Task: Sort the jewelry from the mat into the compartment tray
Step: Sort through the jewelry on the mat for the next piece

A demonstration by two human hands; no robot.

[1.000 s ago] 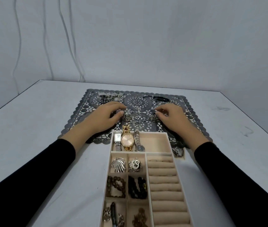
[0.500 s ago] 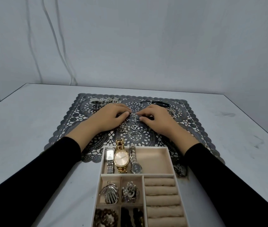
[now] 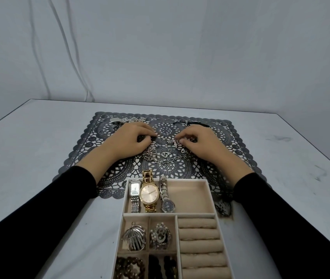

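On the dark lace mat [image 3: 232,135] a tangled silver chain [image 3: 165,158] with a heart pendant lies at the middle. My left hand [image 3: 128,141] has its fingers curled and pinches the chain's left end. Opposite it, my right hand [image 3: 202,144] pinches a silver link piece of the same chain. The beige compartment tray [image 3: 210,198] stands in front of the mat. Its top compartment holds three watches, the gold watch [image 3: 149,195] in the middle. Lower compartments hold brooches and bead bracelets.
A silver link bracelet [image 3: 127,120] and a small ring [image 3: 101,131] lie at the mat's far left, behind my left hand. A black cord [image 3: 192,123] lies at the far right. Ring rolls [image 3: 198,234] fill the tray's right side. The white table ends at a wall.
Both hands moved inward to the middle of the mat and took hold of the chain. They now sit slightly farther apart than half a second ago. My view has moved closer.
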